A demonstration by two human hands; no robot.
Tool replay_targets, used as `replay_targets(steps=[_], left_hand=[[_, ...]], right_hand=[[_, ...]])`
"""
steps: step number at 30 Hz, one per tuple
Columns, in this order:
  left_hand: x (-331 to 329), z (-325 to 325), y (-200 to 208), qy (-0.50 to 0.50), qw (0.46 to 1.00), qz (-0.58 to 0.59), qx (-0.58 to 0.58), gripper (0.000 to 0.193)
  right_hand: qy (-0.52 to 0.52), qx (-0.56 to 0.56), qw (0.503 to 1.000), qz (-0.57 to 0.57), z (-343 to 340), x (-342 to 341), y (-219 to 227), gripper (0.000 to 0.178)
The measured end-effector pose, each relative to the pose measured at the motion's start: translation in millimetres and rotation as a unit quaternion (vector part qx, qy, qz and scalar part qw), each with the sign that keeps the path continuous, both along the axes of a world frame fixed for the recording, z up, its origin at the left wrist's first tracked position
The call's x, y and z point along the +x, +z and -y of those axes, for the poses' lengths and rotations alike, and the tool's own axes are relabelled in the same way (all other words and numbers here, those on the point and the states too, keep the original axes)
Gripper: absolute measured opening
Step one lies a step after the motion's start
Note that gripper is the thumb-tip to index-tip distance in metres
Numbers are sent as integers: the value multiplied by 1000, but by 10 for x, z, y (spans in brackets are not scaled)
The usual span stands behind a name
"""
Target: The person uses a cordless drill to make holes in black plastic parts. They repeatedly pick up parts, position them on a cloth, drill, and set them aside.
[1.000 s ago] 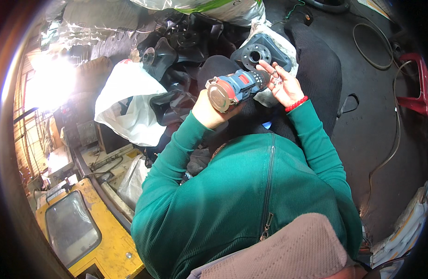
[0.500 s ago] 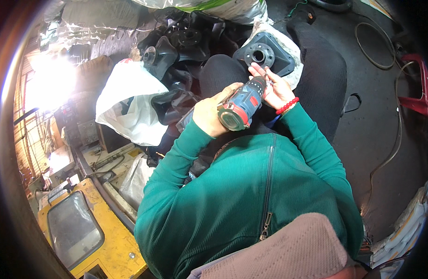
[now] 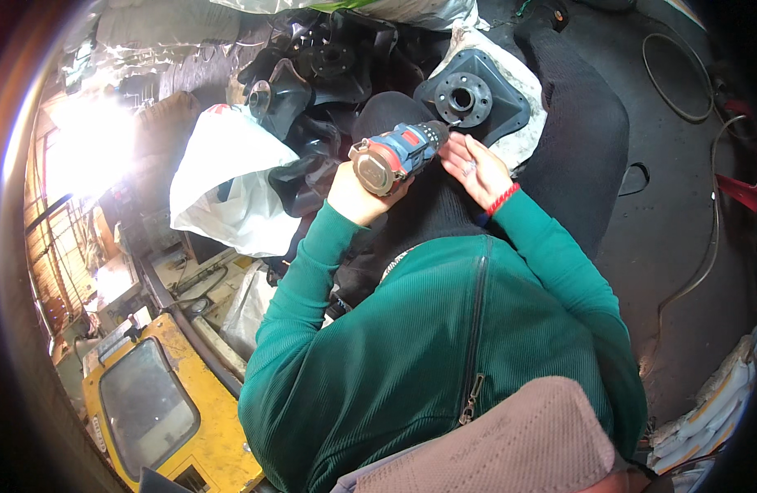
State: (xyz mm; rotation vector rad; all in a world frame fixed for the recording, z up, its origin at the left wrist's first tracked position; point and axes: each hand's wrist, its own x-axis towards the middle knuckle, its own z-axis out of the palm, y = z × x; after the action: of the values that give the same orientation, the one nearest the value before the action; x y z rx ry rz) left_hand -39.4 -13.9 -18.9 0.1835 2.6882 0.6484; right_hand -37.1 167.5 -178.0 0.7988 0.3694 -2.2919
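Positioning the cordless drill [image 3: 401,153] against the black flanged part [image 3: 503,97] is judged in hand; accurate alignment is called for. The drill is clamped by the fingers of the left hand [image 3: 358,195]; the right hand [image 3: 481,172] is held palm up, unclamped. The flanged part is laid on a white sheet [image 3: 526,141], one corner projecting past the sheet's left edge. Dark flooring [image 3: 683,189] is seen at right, a yellow machine [image 3: 222,419] at lower left.

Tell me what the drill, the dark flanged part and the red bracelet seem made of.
Drill: probably plastic, satin blue and red, with moulded contours. Dark flanged part: likely plastic or rubber, slightly glossy, with soft highlights. Red bracelet: beaded, bright; glass or plastic, too small to tell.
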Motion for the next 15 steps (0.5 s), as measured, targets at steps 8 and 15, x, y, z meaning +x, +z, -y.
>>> replay_targets(steps=[8,15], left_hand=[[-303,-15,-36,-21,999,42,3,45],[-662,-158,108,-128,972,145,-135,49]], right_hand=[[-105,334,935,-56,-209,-343,-309,27],[-59,358,929,-77,-74,-459,-354,23]])
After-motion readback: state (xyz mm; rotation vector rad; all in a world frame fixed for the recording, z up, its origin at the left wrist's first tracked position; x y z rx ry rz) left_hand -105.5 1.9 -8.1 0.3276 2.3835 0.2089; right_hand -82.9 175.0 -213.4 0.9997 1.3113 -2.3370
